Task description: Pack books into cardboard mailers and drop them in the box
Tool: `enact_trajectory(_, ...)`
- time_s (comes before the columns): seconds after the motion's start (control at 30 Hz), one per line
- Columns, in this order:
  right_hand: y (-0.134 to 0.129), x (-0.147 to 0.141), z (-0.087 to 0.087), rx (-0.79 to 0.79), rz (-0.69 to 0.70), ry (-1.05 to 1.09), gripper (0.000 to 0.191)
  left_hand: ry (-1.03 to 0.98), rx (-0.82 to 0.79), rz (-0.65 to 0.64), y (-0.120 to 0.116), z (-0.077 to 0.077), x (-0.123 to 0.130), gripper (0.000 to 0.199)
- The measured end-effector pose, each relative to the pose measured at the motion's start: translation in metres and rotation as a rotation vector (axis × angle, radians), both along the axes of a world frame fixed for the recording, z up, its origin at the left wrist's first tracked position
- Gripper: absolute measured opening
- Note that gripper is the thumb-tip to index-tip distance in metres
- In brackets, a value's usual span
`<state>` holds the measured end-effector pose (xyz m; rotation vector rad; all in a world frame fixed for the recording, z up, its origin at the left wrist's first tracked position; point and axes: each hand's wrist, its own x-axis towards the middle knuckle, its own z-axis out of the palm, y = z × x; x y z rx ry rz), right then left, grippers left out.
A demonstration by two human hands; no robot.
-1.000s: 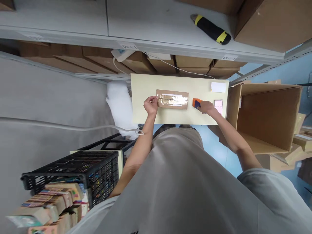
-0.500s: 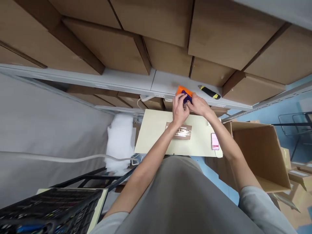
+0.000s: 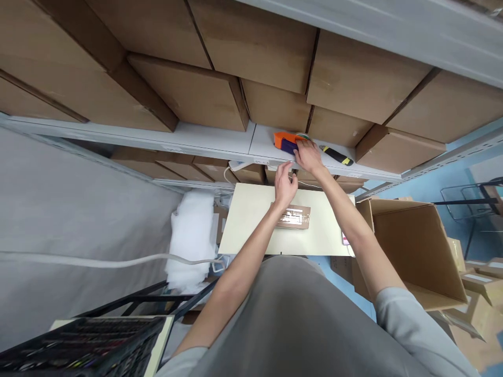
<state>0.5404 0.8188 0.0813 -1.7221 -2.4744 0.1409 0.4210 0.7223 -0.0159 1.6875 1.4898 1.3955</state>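
My right hand [image 3: 308, 153] is closed round one end of an orange and purple tool [image 3: 286, 142], which rests at the front of the grey shelf [image 3: 220, 140]. Below and left of it, my left hand [image 3: 285, 184] hangs with fingers apart and nothing between them, over the back of the cream table [image 3: 247, 220]. A small taped brown box [image 3: 299, 217] with a label lies on that table, near my left wrist. To the right of my right hand, a black and yellow cutter [image 3: 337, 155] lies on the shelf.
Cardboard boxes [image 3: 275, 52] fill the shelf behind. A large open carton [image 3: 416, 246] stands right of the table, and a phone [image 3: 345, 239] is partly behind my right forearm. White wrapping material [image 3: 190, 235] is at the left, with a black crate [image 3: 78, 345] lower left.
The orange and purple tool has moved from between both hands onto the shelf, slightly left. My left hand has let go and dropped lower; my right hand stays on the tool.
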Motion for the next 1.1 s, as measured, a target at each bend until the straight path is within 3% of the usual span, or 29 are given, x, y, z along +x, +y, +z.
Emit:
enact_trajectory(0.1,-0.017,0.013,-0.020,0.143,-0.013,0.151,0.066,0.019,-0.098,0.006,-0.026,-0.028,-0.018,0.049)
enact_trajectory(0.2,-0.072,0.035,-0.066,0.214,-0.090,0.337,0.072,0.041,-0.327,0.086,-0.061,-0.065,-0.050,0.050)
enact_trajectory(0.3,-0.155,0.049,-0.133,0.015,-0.278,0.433,0.081,0.079,-0.668,0.193,-0.098,-0.101,-0.076,0.053)
enact_trajectory(0.4,-0.226,0.043,-0.193,-0.343,-0.523,0.494,0.098,0.144,-0.870,0.159,-0.126,-0.123,-0.079,0.051)
enact_trajectory(0.47,-0.249,0.030,-0.221,-0.492,-0.674,0.551,0.105,0.204,-0.913,0.108,-0.134,-0.127,-0.069,0.048)
enact_trajectory(0.53,-0.255,0.018,-0.240,-0.524,-0.797,0.610,0.110,0.263,-0.946,0.096,-0.134,-0.127,-0.055,0.051)
enact_trajectory(0.63,-0.248,0.010,-0.256,-0.494,-0.921,0.631,0.114,0.369,-1.044,0.119,-0.124,-0.127,-0.041,0.079)
enact_trajectory(0.73,-0.245,0.019,-0.263,-0.498,-0.913,0.602,0.105,0.472,-1.086,0.095,-0.115,-0.130,-0.043,0.090)
enact_trajectory(0.83,-0.251,0.039,-0.264,-0.518,-0.776,0.633,0.083,0.491,-1.024,0.001,-0.114,-0.135,-0.058,0.074)
enact_trajectory(0.93,-0.257,0.060,-0.263,-0.516,-0.651,0.669,0.077,0.432,-0.960,-0.109,-0.118,-0.138,-0.077,0.059)
enact_trajectory(1.1,-0.261,0.070,-0.255,-0.279,-0.708,0.665,0.076,0.253,-0.799,-0.050,-0.125,-0.136,-0.088,0.046)
